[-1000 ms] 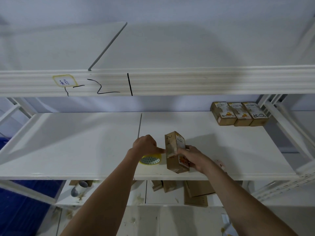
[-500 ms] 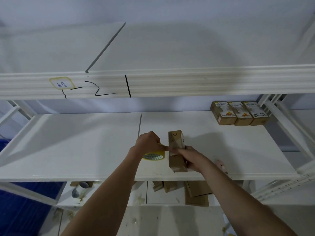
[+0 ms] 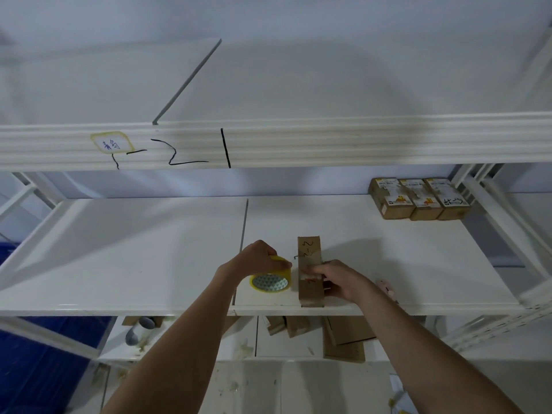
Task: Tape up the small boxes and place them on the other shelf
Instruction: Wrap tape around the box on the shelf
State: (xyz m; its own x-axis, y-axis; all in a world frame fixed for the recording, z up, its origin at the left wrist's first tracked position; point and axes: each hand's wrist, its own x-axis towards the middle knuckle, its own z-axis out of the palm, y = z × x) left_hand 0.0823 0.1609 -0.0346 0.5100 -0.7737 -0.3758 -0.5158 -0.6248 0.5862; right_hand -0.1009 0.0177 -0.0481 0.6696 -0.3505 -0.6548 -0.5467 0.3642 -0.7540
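A small brown cardboard box (image 3: 309, 253) lies lengthwise near the front edge of the white middle shelf (image 3: 149, 249), handwriting on its top. My right hand (image 3: 337, 279) holds it from the right, fingers pressing across its top. Just left of the box sits a yellow roll of tape (image 3: 271, 281). My left hand (image 3: 258, 259) grips the roll from above. Three small labelled boxes (image 3: 418, 198) stand side by side at the shelf's back right.
A white upper shelf (image 3: 328, 141) with black marker lines and a yellow label juts out above. Cardboard boxes (image 3: 343, 336) and a grey cylinder (image 3: 139, 330) lie on the lower shelf. White frame posts rise at both sides, and something blue shows at lower left.
The box went from tilted up in my right hand to lying flat on the shelf. My left hand drew the tape roll back to the left of the box.
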